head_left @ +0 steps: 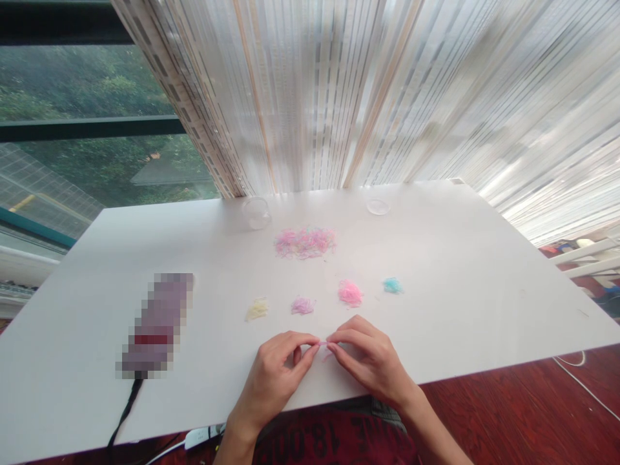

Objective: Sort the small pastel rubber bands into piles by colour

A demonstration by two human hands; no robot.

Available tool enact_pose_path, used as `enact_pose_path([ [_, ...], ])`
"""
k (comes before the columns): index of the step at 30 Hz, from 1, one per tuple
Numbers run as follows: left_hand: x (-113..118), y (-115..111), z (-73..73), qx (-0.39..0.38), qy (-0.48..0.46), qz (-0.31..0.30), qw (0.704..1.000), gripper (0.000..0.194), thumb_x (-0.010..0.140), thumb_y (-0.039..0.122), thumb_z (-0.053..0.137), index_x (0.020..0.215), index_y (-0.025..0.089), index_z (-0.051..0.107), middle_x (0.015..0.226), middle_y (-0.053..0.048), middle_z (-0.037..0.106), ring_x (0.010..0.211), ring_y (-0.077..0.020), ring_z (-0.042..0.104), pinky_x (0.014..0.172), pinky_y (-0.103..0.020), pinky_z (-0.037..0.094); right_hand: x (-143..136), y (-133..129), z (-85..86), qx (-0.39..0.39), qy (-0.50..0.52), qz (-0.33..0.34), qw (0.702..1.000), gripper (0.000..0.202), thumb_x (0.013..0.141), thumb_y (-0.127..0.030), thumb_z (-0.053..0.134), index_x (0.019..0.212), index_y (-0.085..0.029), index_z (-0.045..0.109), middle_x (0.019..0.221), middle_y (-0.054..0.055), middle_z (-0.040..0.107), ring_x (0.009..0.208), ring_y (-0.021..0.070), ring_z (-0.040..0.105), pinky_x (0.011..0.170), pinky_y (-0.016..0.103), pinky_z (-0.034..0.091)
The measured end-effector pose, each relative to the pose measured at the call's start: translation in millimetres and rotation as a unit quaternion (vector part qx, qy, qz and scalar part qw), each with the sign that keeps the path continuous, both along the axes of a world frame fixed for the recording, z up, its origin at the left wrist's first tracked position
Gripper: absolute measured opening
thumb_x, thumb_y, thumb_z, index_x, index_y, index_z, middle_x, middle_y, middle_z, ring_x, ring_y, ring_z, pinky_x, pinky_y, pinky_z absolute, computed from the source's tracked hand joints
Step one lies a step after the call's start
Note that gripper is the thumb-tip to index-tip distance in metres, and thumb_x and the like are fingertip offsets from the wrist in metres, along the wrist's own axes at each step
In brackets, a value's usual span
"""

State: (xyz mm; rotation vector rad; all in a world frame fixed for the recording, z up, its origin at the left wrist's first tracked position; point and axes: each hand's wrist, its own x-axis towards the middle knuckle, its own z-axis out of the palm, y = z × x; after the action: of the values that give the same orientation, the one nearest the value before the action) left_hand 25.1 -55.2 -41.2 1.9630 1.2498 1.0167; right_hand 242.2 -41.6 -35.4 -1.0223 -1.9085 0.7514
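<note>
Near the front edge of the white table, my left hand (279,365) and my right hand (371,355) meet fingertip to fingertip. Both pinch a small pink-purple strip (323,343) between them. A few loose pinkish strips (328,354) lie just under the fingers. Beyond my hands lie small piles in a row: yellow (257,309), purple (303,305), pink (350,293) and blue (392,285). Farther back is a larger mixed pile (305,243) of pink, purple and some bluish strips.
A clear round container (256,213) and a clear lid (378,206) are at the back of the white table (465,278). To the left lies a blurred-out device (159,323) with a black cable (126,408). Striped curtains hang along the far edge.
</note>
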Motion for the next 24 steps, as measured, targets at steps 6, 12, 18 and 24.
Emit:
enact_pose_path([
  [6,1,0,2.6,0.024,-0.003,0.011,1.000,0.009,0.099,0.019,0.068,0.100,0.023,0.076,0.084,0.001,0.078,0.066,-0.0129,0.066,0.068,-0.024,0.054,0,0,-0.2,-0.002,0.010,0.001,1.000,0.011,0.100,-0.019,0.066,0.099,-0.022,0.076,0.087,0.004,0.073,0.080,0.0171,0.069,0.072,0.027,0.056],
  [12,1,1,5.6,0.094,0.000,0.172,0.981,0.009,0.096,0.019,0.073,0.101,0.024,0.079,0.092,0.000,0.082,0.066,-0.0129,0.068,0.070,-0.025,0.055,2,1,2.0,-0.010,0.023,-0.027,0.999,0.012,0.098,-0.015,0.065,0.095,-0.022,0.074,0.083,0.003,0.073,0.076,0.0156,0.069,0.070,0.025,0.055],
  [18,0,17,7.8,0.114,0.053,0.214,0.969,0.013,0.099,0.024,0.068,0.099,0.020,0.080,0.092,-0.004,0.081,0.062,-0.0137,0.063,0.064,-0.027,0.054,3,0,1.5,-0.019,0.028,-0.036,0.999,0.012,0.099,-0.017,0.064,0.093,-0.021,0.073,0.081,0.003,0.072,0.073,0.0152,0.067,0.066,0.024,0.054],
  [24,8,26,4.3,0.108,0.134,0.240,0.956,0.017,0.100,0.027,0.065,0.100,0.022,0.081,0.093,-0.004,0.081,0.066,-0.0172,0.067,0.065,-0.030,0.052,3,-1,1.1,-0.022,0.026,-0.040,0.999,0.012,0.099,-0.018,0.063,0.094,-0.021,0.074,0.081,0.003,0.073,0.072,0.0151,0.067,0.065,0.024,0.052],
])
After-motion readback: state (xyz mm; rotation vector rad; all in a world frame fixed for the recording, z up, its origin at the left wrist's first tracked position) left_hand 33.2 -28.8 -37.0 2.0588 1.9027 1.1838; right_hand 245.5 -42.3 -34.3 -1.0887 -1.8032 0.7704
